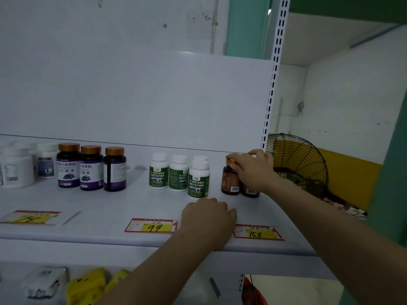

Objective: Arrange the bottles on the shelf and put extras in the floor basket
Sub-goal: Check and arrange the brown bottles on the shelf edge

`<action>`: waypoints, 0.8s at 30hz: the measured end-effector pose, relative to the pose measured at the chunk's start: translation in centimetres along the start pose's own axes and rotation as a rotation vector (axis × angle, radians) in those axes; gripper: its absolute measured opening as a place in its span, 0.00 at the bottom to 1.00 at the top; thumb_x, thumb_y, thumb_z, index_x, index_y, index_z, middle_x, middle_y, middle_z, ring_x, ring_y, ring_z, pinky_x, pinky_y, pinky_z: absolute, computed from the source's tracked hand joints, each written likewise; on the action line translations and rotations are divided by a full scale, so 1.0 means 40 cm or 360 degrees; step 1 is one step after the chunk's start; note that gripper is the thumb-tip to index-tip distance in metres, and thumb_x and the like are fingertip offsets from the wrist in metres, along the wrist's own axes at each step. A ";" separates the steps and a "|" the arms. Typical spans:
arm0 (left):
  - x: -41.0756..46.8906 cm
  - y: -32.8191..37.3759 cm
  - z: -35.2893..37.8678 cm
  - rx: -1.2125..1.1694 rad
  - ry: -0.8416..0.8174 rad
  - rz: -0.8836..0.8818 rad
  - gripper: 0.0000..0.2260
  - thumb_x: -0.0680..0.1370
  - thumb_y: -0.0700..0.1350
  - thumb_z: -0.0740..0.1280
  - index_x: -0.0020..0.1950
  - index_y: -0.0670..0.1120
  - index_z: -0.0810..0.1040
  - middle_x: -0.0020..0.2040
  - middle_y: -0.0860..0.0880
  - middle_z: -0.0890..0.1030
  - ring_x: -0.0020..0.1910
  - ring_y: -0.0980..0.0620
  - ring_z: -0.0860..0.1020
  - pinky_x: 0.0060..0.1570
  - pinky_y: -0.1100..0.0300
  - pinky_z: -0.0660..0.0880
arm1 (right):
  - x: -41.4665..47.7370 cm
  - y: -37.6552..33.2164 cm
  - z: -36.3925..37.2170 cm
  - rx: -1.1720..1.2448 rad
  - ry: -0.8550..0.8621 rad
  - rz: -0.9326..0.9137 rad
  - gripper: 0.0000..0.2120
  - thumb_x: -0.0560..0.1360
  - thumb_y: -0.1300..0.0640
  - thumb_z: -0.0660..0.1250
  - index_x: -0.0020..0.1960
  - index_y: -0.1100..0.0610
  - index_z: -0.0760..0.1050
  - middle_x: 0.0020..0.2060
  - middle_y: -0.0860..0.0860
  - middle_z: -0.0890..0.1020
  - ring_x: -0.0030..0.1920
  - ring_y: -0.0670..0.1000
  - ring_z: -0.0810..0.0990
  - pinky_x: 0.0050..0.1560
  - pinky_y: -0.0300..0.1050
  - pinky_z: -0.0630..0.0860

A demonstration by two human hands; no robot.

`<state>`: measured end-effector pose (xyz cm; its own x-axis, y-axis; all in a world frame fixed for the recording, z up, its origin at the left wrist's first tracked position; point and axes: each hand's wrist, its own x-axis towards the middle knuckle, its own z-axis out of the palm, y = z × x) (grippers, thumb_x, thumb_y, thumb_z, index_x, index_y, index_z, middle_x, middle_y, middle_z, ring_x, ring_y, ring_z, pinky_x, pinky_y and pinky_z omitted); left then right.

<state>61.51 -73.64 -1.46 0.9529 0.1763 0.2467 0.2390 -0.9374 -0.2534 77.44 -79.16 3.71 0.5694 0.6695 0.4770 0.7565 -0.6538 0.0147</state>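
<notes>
On the white shelf (105, 208) stand three purple bottles with gold caps (91, 170), several white bottles with green labels (178, 176) and two brown bottles (230, 180) at the right end. My right hand (253, 168) grips the tops of the brown bottles from above; the nearer one (250, 190) is mostly hidden under my wrist. My left hand (209, 219) rests flat on the shelf's front edge, just in front of the green-label bottles, holding nothing.
White tubs (16, 168) and a small bottle (45, 166) stand at the far left. Price tags (152, 225) lie along the shelf front. A wire fan guard (297, 159) leans beyond the slotted upright (272, 89). Yellow and white packs (88, 285) lie on the lower shelf.
</notes>
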 end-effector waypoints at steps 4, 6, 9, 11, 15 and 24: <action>-0.003 -0.002 0.000 0.0105 -0.0068 0.0083 0.21 0.81 0.46 0.59 0.73 0.47 0.60 0.63 0.43 0.70 0.62 0.42 0.70 0.55 0.48 0.72 | -0.005 0.003 -0.019 -0.0037 -0.0211 -0.0021 0.21 0.82 0.43 0.46 0.75 0.39 0.55 0.73 0.46 0.65 0.74 0.56 0.53 0.70 0.57 0.46; -0.007 -0.001 -0.002 0.0115 -0.0091 0.0098 0.24 0.80 0.46 0.60 0.74 0.47 0.58 0.64 0.42 0.70 0.63 0.41 0.70 0.55 0.47 0.72 | -0.008 0.007 -0.032 0.0013 -0.0217 -0.0004 0.22 0.81 0.41 0.45 0.75 0.38 0.52 0.75 0.47 0.62 0.74 0.57 0.53 0.70 0.58 0.47; -0.013 -0.001 -0.006 0.0104 -0.0090 0.0117 0.26 0.80 0.46 0.60 0.76 0.48 0.54 0.65 0.41 0.69 0.64 0.40 0.68 0.57 0.46 0.71 | 0.001 0.026 -0.055 0.0109 -0.0141 0.0072 0.23 0.81 0.42 0.48 0.76 0.42 0.54 0.75 0.51 0.61 0.74 0.60 0.56 0.71 0.59 0.52; -0.017 0.000 -0.009 0.0117 -0.0093 0.0135 0.27 0.80 0.47 0.60 0.76 0.49 0.52 0.66 0.41 0.68 0.64 0.39 0.68 0.57 0.45 0.70 | 0.007 0.040 -0.068 0.0197 -0.0226 0.0094 0.22 0.82 0.46 0.51 0.75 0.48 0.59 0.73 0.55 0.66 0.72 0.60 0.63 0.69 0.55 0.61; -0.019 0.000 -0.013 0.0140 -0.0135 0.0139 0.28 0.80 0.49 0.59 0.76 0.51 0.50 0.68 0.40 0.67 0.66 0.39 0.66 0.58 0.44 0.70 | -0.003 0.042 -0.065 0.0217 -0.0357 0.0125 0.18 0.82 0.52 0.55 0.70 0.55 0.68 0.65 0.59 0.73 0.63 0.57 0.72 0.57 0.47 0.71; -0.010 0.012 -0.028 -0.0187 0.0070 -0.0257 0.26 0.80 0.61 0.46 0.55 0.45 0.75 0.44 0.46 0.75 0.45 0.48 0.74 0.41 0.57 0.68 | -0.023 0.021 -0.164 0.0378 -0.0103 0.0023 0.19 0.81 0.55 0.58 0.71 0.53 0.65 0.65 0.58 0.67 0.59 0.54 0.72 0.52 0.42 0.68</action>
<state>61.03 -74.49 -0.63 0.8943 0.3161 0.3166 0.3621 -0.9270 -0.0973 75.43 -82.64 9.05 0.5943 0.6870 0.4182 0.7982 -0.5673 -0.2024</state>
